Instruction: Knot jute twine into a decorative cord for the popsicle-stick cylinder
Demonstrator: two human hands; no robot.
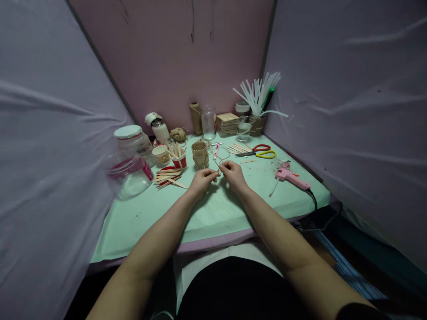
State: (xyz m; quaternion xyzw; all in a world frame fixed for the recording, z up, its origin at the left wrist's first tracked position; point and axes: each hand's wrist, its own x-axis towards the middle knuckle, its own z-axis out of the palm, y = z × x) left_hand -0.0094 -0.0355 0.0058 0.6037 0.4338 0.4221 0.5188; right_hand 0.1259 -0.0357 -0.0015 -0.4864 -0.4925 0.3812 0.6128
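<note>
Close together over the middle of the table, my left hand and my right hand pinch a thin piece of twine between them. The twine trails from my fingers back toward a loose loop behind. Just past my left hand stands a small brown cup with twine wound about it. Behind my fingers lies a pink and white pen-like tool. Scissors with one red and one yellow handle rest to the right of my right hand.
A pink glue gun lies at right, its cord over the edge. Craft sticks and clear plastic jars are at left. Along the back stand a twine spool, a glass jar, stacked wooden squares and white glue sticks.
</note>
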